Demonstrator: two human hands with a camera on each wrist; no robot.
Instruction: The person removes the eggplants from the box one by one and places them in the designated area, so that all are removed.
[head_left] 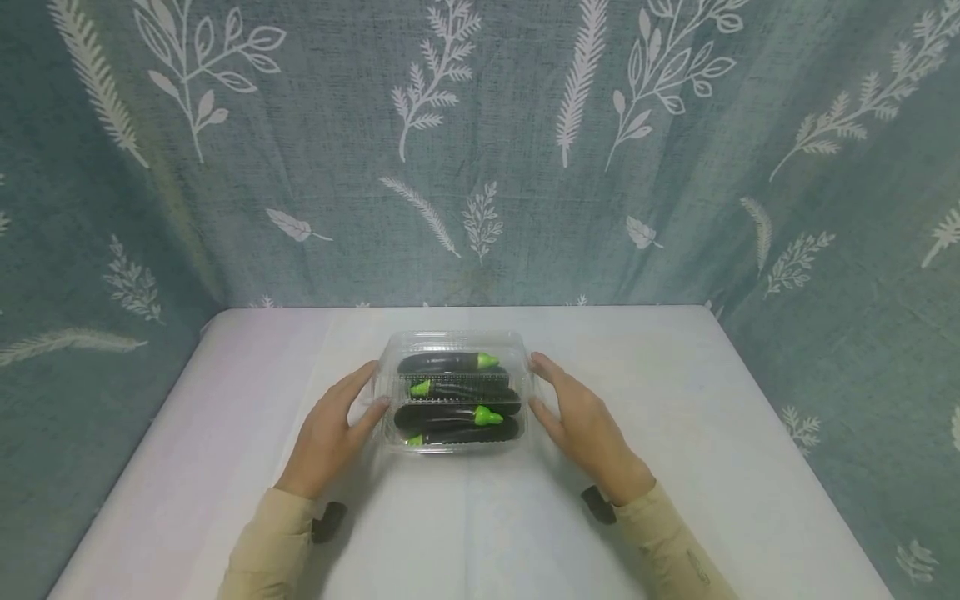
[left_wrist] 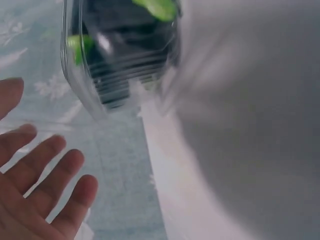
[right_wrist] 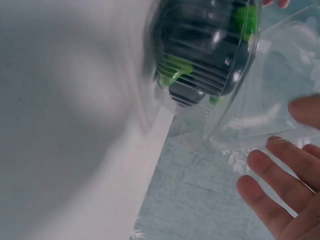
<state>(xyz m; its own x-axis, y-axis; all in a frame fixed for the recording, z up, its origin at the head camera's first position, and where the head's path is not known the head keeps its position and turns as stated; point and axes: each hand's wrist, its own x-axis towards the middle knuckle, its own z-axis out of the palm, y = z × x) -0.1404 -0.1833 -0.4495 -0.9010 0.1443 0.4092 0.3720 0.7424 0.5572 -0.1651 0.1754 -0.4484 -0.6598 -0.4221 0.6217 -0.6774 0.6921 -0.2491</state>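
Observation:
A clear plastic clamshell box sits on the white table between the hands. Several dark eggplants with bright green stem ends lie in it. At the box's left side is my left hand, thumb and fingers spread. My right hand stands the same way at the right side. In the left wrist view, the fingers appear apart from the box. Beside the right fingers, a clear plastic panel extends from the box in the right wrist view. Whether any fingertip touches the plastic, I cannot tell.
The table carries a white cover. A blue-green curtain with white leaf prints stands behind it and along both sides. Each tan sleeve has a small dark device at its cuff.

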